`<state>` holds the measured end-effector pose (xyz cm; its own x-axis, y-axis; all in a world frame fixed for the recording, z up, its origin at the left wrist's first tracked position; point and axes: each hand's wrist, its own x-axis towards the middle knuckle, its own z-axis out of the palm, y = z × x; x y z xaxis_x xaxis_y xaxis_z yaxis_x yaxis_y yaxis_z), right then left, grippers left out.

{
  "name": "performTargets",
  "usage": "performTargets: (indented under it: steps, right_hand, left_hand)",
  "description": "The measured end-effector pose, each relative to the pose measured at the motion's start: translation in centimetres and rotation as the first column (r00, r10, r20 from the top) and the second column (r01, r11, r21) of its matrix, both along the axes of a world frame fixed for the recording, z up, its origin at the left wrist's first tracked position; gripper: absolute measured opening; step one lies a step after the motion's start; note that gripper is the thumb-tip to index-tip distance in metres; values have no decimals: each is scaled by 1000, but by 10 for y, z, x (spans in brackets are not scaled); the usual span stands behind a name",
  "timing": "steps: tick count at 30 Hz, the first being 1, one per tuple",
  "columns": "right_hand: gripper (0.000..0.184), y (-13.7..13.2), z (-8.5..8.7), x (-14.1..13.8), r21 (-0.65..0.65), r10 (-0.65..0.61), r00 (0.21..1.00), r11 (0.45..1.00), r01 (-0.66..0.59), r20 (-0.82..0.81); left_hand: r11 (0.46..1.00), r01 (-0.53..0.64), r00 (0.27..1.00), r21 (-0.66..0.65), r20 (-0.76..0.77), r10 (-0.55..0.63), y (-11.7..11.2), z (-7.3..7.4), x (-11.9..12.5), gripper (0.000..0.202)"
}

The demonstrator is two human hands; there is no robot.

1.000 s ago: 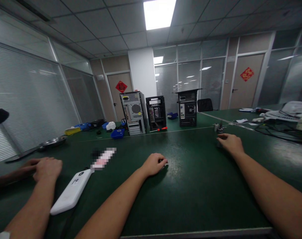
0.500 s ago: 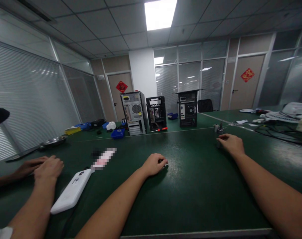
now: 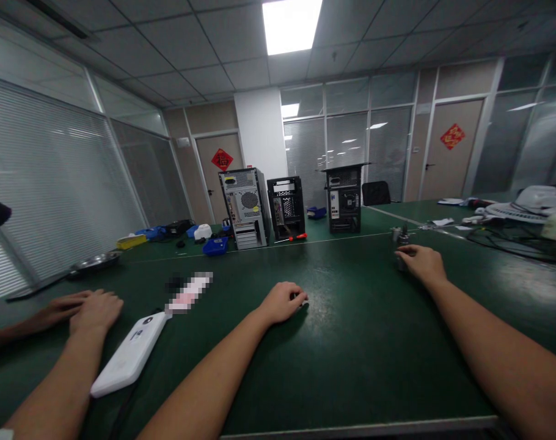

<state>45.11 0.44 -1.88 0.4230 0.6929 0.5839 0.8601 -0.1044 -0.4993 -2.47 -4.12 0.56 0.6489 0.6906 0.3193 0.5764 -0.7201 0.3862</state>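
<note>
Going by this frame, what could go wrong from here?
The right hand is close to small metal pieces standing on the table, so a slight nudge might topple one.
The left hand mostly hides a small item; if the grip is loose, it might slip out unnoticed.
The white device lies between the left forearm and a co-worker's forearm, so either could bump it.

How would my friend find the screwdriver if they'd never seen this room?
On the green table, three computer cases stand in a row. Find the middle case; the screwdriver lies at its foot. The bright red on its handle sets it apart from the black case.
</note>
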Motion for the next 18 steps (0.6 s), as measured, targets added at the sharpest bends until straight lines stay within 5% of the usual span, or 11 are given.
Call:
performTargets:
  steps: [18]
  right_hand:
    - [31,-3,5,-4,-80,21,992,996,-31,-128]
  left_hand:
    - [1000,-6,1000,-17,-16,5,-2,4,0,35]
